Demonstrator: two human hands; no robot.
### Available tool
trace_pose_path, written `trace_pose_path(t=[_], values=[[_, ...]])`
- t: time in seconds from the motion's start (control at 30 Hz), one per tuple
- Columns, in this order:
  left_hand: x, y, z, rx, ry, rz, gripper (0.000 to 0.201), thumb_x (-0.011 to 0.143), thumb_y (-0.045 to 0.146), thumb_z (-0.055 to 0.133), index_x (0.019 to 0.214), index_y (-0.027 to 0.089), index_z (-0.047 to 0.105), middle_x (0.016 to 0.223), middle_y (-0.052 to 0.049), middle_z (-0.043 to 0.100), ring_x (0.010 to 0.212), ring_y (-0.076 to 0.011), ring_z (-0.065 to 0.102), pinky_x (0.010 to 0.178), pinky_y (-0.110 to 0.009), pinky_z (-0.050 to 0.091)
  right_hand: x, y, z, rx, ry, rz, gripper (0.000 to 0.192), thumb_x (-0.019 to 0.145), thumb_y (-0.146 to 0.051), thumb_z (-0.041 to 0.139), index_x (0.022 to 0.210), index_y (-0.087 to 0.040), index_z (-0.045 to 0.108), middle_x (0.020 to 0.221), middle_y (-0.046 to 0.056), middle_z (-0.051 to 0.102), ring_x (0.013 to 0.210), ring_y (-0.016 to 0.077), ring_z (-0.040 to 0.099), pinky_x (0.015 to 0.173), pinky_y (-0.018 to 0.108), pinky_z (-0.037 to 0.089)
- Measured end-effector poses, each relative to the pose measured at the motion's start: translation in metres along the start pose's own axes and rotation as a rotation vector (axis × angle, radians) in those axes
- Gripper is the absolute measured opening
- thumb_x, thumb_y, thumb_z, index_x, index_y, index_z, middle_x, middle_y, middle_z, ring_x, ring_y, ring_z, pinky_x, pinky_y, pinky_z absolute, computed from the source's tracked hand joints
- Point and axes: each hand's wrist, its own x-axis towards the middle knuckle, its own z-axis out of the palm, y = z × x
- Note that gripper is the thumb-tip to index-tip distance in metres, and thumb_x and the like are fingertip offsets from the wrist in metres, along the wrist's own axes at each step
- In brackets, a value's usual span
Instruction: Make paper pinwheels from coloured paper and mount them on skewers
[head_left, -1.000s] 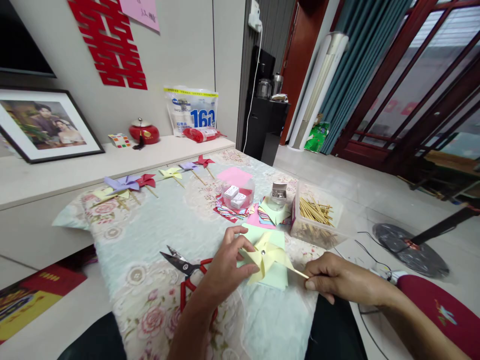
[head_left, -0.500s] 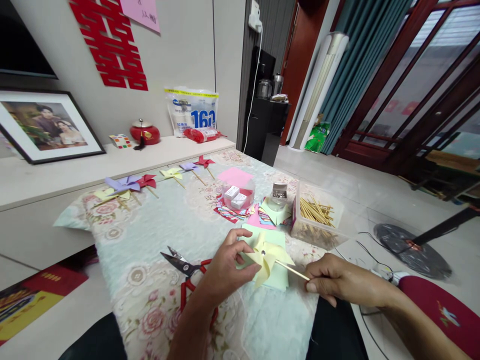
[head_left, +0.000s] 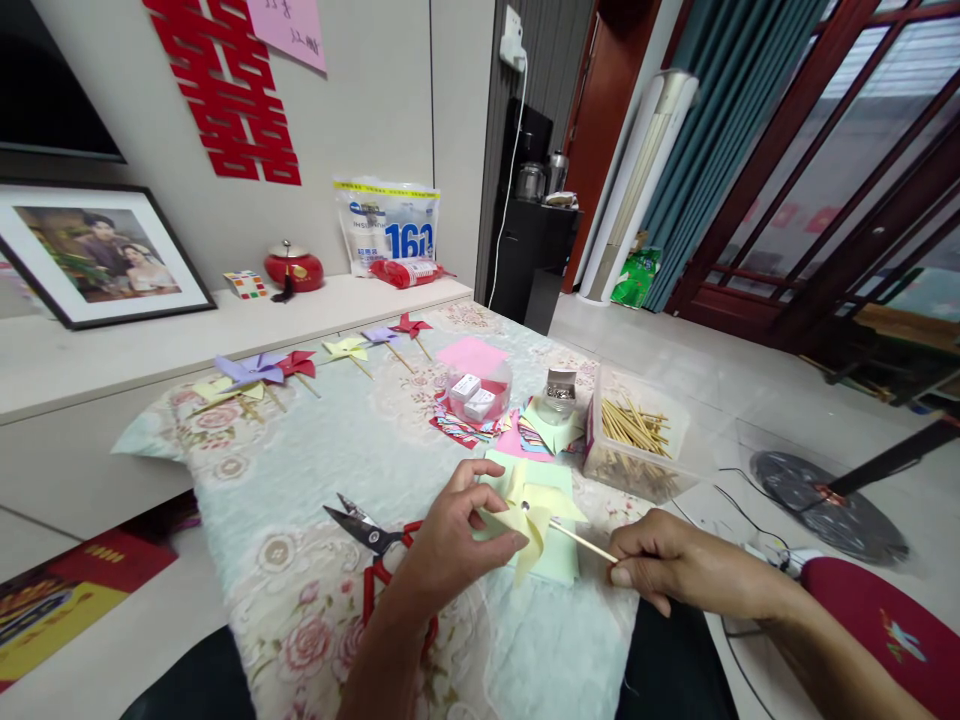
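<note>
A pale yellow paper pinwheel (head_left: 534,513) with a silver pin at its centre sits on a thin wooden stick (head_left: 583,541). My left hand (head_left: 450,540) pinches one of its blades from the left. My right hand (head_left: 664,568) grips the far end of the stick between thumb and fingers. Both hands hover just above a light green paper square (head_left: 559,555) on the flowered tablecloth (head_left: 315,470).
Red-handled scissors (head_left: 375,555) lie left of my left hand. Behind stand a clear box of wooden sticks (head_left: 634,430), a small jar (head_left: 559,392), a round tub (head_left: 476,390) on coloured papers, and several finished pinwheels (head_left: 300,362) along the far edge.
The pinwheel has turned a little on its stick and tipped; my left fingers shifted on its blade. My right hand stayed almost still.
</note>
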Motion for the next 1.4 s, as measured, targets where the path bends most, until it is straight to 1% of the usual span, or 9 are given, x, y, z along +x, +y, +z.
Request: trace_pose_path(t=[0.17,0.4,0.6,0.7,0.8,0.93,1.07,1.3,1.4], values=[[0.001,-0.002,0.001,0.002,0.042,-0.004,0.016,0.066,0.022,0.078,0.069,0.018,0.063,0.124,-0.012,0.056,0.096,-0.0231,0.063,0.068,-0.03,0.049,0.002,0.002,0.001,0.022,-0.001,0.006,0.044,0.094,-0.05,0.059,0.064,-0.018,0.055,0.053,-0.004,0.051,0.052,0.0096,0.043,0.05,0.021,0.03],[0.003,0.0,0.002,-0.03,0.036,-0.056,0.013,0.07,0.021,0.072,0.067,0.017,0.06,0.126,-0.013,0.055,0.078,-0.016,0.062,0.064,-0.03,0.047,0.005,-0.001,0.003,0.041,-0.011,-0.007,0.045,0.094,-0.051,0.058,0.064,-0.018,0.053,0.053,-0.004,0.052,0.051,0.0089,0.042,0.05,0.021,0.029],[0.003,-0.003,0.0,-0.179,0.049,-0.092,0.016,0.068,0.024,0.076,0.069,0.017,0.061,0.126,-0.013,0.053,0.082,-0.0178,0.062,0.062,-0.028,0.049,0.006,-0.003,0.004,0.038,-0.004,-0.012,0.046,0.094,-0.053,0.059,0.064,-0.018,0.052,0.054,-0.005,0.051,0.052,0.0093,0.042,0.051,0.022,0.03],[0.004,-0.008,-0.001,-0.271,0.131,-0.065,0.022,0.067,0.028,0.08,0.078,0.017,0.065,0.128,-0.014,0.052,0.095,-0.0232,0.062,0.068,-0.03,0.052,0.007,-0.002,0.007,0.032,0.046,-0.025,0.045,0.094,-0.053,0.057,0.066,-0.019,0.051,0.055,-0.005,0.051,0.053,0.01,0.043,0.053,0.023,0.031],[0.005,-0.01,-0.002,-0.35,0.204,-0.034,0.041,0.069,0.034,0.082,0.105,0.019,0.067,0.133,-0.015,0.051,0.109,-0.0276,0.06,0.082,-0.034,0.053,0.009,-0.001,0.013,-0.023,0.123,-0.028,0.044,0.097,-0.049,0.054,0.065,-0.019,0.05,0.056,-0.004,0.051,0.056,0.011,0.044,0.055,0.023,0.032],[0.002,-0.006,0.004,-0.252,0.208,0.032,0.061,0.072,0.029,0.079,0.129,0.025,0.06,0.138,-0.012,0.05,0.129,-0.0318,0.049,0.098,-0.04,0.047,0.012,0.0,0.027,-0.089,0.22,-0.023,0.04,0.097,-0.04,0.054,0.063,-0.019,0.05,0.06,-0.003,0.053,0.06,0.0123,0.048,0.058,0.024,0.035],[0.001,-0.001,0.017,-0.129,0.271,0.025,0.073,0.069,0.021,0.08,0.137,0.026,0.053,0.137,-0.011,0.051,0.128,-0.0318,0.05,0.1,-0.042,0.045,0.019,0.0,0.045,-0.173,0.307,-0.005,0.035,0.098,-0.036,0.05,0.068,-0.019,0.051,0.062,-0.002,0.057,0.06,0.0133,0.052,0.059,0.024,0.036],[0.005,0.002,0.028,-0.569,0.194,-0.154,0.097,0.072,0.018,0.077,0.151,0.024,0.021,0.125,-0.011,0.058,0.102,-0.0236,0.068,0.087,-0.034,0.054,0.027,0.003,0.062,-0.199,0.336,-0.023,0.03,0.1,-0.032,0.048,0.073,-0.02,0.053,0.062,-0.003,0.059,0.059,0.0123,0.053,0.055,0.022,0.034],[0.004,0.007,0.029,-0.604,0.159,-0.151,0.098,0.072,0.016,0.077,0.151,0.023,0.019,0.121,-0.011,0.063,0.101,-0.0232,0.069,0.088,-0.033,0.055,0.029,0.004,0.065,-0.183,0.343,-0.03,0.031,0.101,-0.032,0.048,0.073,-0.02,0.053,0.062,-0.003,0.059,0.059,0.0117,0.052,0.056,0.021,0.034]])
